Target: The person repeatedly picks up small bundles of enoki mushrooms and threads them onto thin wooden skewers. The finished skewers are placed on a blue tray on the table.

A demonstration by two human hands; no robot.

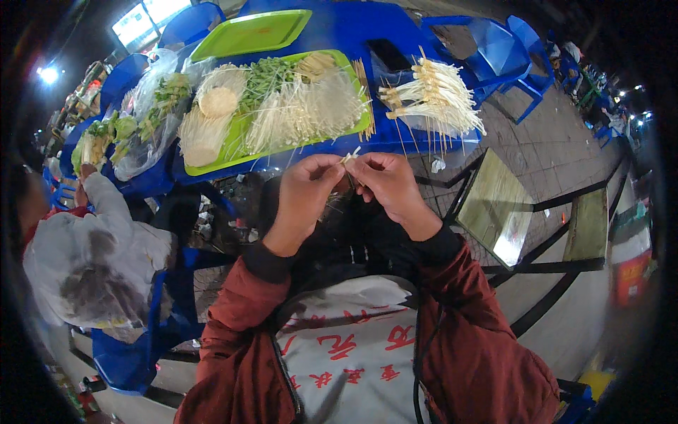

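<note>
My left hand (310, 185) and my right hand (385, 183) meet in front of me, just off the table's near edge. Their thumbs and fingers pinch a small pale bundle (349, 157), which looks like enoki mushrooms; the fingers hide most of it. Beyond them lies a lime-green tray (241, 153) with loose enoki mushrooms (280, 119), cut green vegetables (267, 77), uncut enoki clumps (204, 140) and a stack of tan strips (316, 64). To its right, skewered enoki bundles (439, 95) with tan wraps are piled up. Bamboo skewers (364, 98) line the tray's right side.
A blue table (349, 29) carries an empty-looking green tray (254, 34) and a dark phone-like slab (389, 54). At left, a co-worker (100, 270) reaches toward leafy vegetables (95, 146) near a plastic bag (153, 127). Blue chairs (492, 47) and a wooden-topped stool (495, 206) stand at right.
</note>
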